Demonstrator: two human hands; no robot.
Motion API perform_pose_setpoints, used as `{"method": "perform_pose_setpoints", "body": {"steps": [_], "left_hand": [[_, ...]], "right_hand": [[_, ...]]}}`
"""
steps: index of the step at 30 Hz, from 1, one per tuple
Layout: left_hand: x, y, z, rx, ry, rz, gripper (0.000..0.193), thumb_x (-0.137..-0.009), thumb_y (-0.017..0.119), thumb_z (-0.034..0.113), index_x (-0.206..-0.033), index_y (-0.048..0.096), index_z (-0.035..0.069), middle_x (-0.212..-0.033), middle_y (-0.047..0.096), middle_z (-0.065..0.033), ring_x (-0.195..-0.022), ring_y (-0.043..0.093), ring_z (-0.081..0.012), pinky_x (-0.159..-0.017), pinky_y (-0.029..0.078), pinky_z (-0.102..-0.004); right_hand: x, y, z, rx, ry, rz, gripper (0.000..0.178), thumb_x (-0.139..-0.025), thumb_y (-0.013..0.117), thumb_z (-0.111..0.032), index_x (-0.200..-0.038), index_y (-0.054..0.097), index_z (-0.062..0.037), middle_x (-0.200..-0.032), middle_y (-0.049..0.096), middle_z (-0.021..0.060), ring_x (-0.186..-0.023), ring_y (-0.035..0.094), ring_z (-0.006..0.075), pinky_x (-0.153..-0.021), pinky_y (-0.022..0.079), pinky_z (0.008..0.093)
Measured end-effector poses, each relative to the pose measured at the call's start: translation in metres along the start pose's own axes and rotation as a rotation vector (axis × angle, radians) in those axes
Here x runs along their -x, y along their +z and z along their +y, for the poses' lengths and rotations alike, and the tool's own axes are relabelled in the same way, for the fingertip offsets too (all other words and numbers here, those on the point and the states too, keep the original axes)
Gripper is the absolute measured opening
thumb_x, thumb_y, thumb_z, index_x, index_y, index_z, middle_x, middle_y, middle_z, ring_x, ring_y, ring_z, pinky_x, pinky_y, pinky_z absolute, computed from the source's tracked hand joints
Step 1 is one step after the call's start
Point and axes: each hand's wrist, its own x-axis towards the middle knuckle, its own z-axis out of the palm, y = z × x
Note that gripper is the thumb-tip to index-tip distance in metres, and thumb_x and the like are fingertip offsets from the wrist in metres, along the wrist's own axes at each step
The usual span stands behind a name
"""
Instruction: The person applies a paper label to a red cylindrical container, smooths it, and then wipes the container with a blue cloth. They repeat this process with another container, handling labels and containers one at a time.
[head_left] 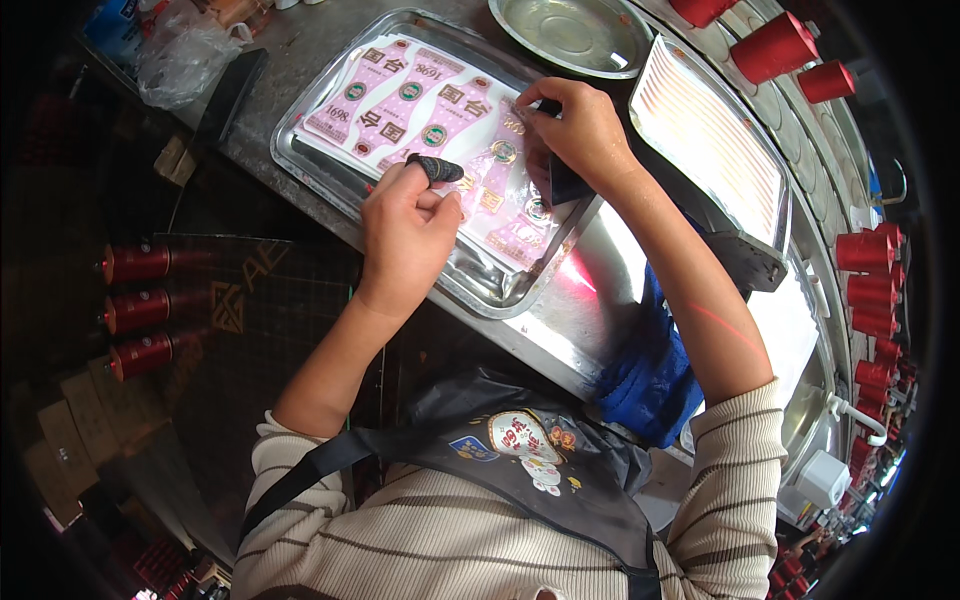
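Observation:
A stack of pink and white printed label sheets [410, 92] lies in a shallow metal tray [487, 292] on the bench. My left hand [408, 235] is curled in a pinch over the near edge of the sheets, a black cover on one finger. At their right side, my right hand [590, 128] pinches with bent fingers near the edge, also with something black on a finger. Between the hands the top sheet's gold print catches the light. Whatever sits between either set of fingertips is too small to make out. A dark flat piece [568, 182] shows below my right hand.
A round metal dish [575, 35] stands beyond the tray, and a striped, brightly lit tray [710, 140] leans at right. A blue cloth [655, 375] hangs by the bench edge. Red cylinders [775, 48] line the curved track at right; others [138, 308] are at left. A plastic bag [185, 60] lies far left.

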Motion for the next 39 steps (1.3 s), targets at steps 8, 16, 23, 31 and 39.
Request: {"method": "perform_pose_setpoints", "body": {"steps": [8, 16, 23, 31, 39], "left_hand": [[0.0, -0.001, 0.0, -0.062, 0.002, -0.014, 0.014, -0.079, 0.071, -0.004, -0.086, 0.059, -0.005, -0.086, 0.06, -0.0125, -0.062, 0.068, -0.0189, -0.055, 0.052, -0.0294], [0.0, -0.002, 0.0, -0.084, 0.01, -0.026, 0.016, -0.077, 0.072, -0.003, -0.085, 0.059, -0.004, -0.086, 0.06, -0.0135, -0.061, 0.067, -0.0223, -0.056, 0.051, -0.0324], [-0.001, -0.004, 0.004, -0.179, 0.014, -0.055, 0.018, -0.076, 0.073, -0.002, -0.08, 0.055, -0.003, -0.085, 0.059, -0.0152, -0.062, 0.067, -0.0268, -0.058, 0.05, -0.0364], [-0.002, -0.005, 0.008, -0.22, 0.008, -0.066, 0.018, -0.075, 0.072, -0.001, -0.082, 0.055, -0.004, -0.085, 0.058, -0.0156, -0.062, 0.065, -0.028, -0.058, 0.05, -0.0379], [-0.001, -0.004, 0.005, -0.276, 0.029, -0.058, 0.019, -0.075, 0.071, -0.001, -0.082, 0.054, -0.003, -0.084, 0.055, -0.0154, -0.06, 0.06, -0.0281, -0.058, 0.048, -0.0396]], "right_hand": [[0.0, -0.002, -0.003, 0.004, 0.018, -0.022, 0.021, -0.082, 0.067, -0.013, -0.101, 0.073, -0.0071, -0.08, 0.071, 0.0159, -0.075, 0.071, 0.0276, -0.074, 0.054, 0.0339], [-0.001, 0.001, 0.001, 0.001, -0.002, -0.019, 0.02, -0.082, 0.066, -0.014, -0.1, 0.073, -0.0065, -0.079, 0.071, 0.0146, -0.074, 0.071, 0.0258, -0.074, 0.054, 0.0332], [-0.003, 0.004, 0.002, -0.015, 0.032, -0.04, 0.021, -0.082, 0.065, -0.013, -0.1, 0.072, -0.0053, -0.078, 0.072, 0.0139, -0.073, 0.071, 0.0248, -0.074, 0.054, 0.0326], [-0.001, 0.003, 0.0, 0.044, 0.019, -0.008, 0.023, -0.081, 0.066, -0.016, -0.101, 0.072, -0.0069, -0.081, 0.071, 0.0171, -0.079, 0.07, 0.0322, -0.076, 0.054, 0.0363], [-0.001, 0.006, -0.001, 0.087, 0.037, 0.032, 0.024, -0.081, 0.064, -0.015, -0.103, 0.071, -0.0068, -0.09, 0.07, 0.0211, -0.086, 0.069, 0.0374, -0.079, 0.054, 0.0397]]}}
